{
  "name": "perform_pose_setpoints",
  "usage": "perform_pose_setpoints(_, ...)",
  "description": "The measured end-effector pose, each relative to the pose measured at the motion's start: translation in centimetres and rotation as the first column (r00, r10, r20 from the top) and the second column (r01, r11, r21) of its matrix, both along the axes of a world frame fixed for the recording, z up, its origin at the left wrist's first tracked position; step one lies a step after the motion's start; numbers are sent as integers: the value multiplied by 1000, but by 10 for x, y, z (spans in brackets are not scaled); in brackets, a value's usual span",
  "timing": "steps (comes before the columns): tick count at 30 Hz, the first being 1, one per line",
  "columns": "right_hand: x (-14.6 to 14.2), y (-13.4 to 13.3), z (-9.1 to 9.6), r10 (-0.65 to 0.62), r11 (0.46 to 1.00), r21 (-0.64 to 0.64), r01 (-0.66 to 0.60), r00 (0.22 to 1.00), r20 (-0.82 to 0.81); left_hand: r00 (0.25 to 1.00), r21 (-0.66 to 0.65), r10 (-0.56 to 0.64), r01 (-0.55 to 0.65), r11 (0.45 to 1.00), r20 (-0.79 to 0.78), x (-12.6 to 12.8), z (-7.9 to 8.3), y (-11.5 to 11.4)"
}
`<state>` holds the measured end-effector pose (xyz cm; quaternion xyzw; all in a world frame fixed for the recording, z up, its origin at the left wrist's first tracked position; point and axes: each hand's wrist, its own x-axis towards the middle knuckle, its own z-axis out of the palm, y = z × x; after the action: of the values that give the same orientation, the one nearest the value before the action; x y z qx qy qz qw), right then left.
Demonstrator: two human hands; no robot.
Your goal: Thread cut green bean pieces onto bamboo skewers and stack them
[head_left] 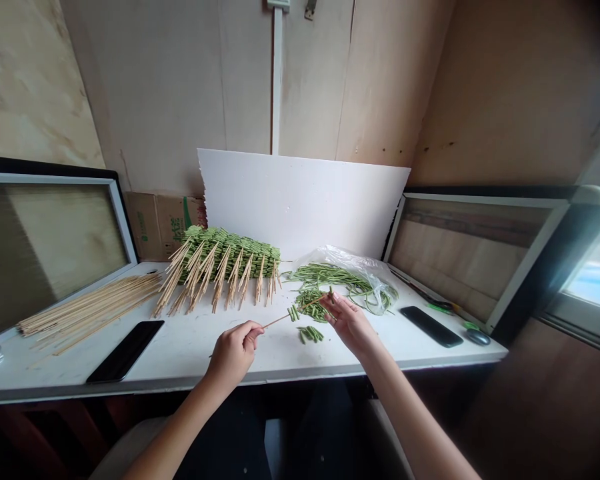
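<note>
My left hand [236, 348] is closed round the lower part of a thin wooden skewer [277, 321], which slants up to the right. A few short green bean pieces [293, 313] are threaded on it. At the skewer's far end, my right hand [349, 320] pinches a cut green bean piece [331, 293] between thumb and fingers. Below the skewer lies a small heap of cut bean pieces [311, 335], with a larger pile of cut beans [313, 305] just behind it. Long uncut beans [330, 274] lie farther back, partly under a clear plastic bag [347, 257].
A tall stack of filled bean skewers [230, 257] stands back left, sticks pointing at me. Bare skewers [95, 307] lie left of it. A black phone [125, 351] is front left; another dark phone [431, 327], a mouse [478, 336] and a knife [423, 293] lie right. A white board [300, 200] stands behind.
</note>
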<state>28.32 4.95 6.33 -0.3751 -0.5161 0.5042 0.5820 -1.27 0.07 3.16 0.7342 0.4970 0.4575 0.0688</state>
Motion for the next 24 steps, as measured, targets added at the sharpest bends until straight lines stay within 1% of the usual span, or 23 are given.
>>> perform_pose_setpoints(5,-3,-4,4,17,1000,-7,-18,998,-68,1000,6,0,0,1000,-16,-1,2,-1)
perform_pose_setpoints(9,-4,-5,4,-17,1000,0,17,999,-31,1000,11,-1,2,1000,-27,-1,0,0)
perform_pose_setpoints(11,-4,-5,4,-18,1000,-7,18,999,-38,999,15,7,-6,1000,-31,-1,-1,1)
perform_pose_setpoints(15,-4,-4,3,-11,1000,-27,8,994,-110,999,23,22,-21,1000,-41,-1,-1,1)
perform_pose_setpoints(17,-5,-4,3,-27,999,-30,23,991,-132,999,34,25,-23,999,-48,-1,-1,0)
perform_pose_setpoints(20,-6,-5,4,-70,997,-25,67,989,-130,998,51,28,-25,998,-57,-1,0,0)
perform_pose_setpoints(24,-8,-4,3,-97,995,-25,94,986,-136,997,61,30,-26,998,-66,-2,-1,0)
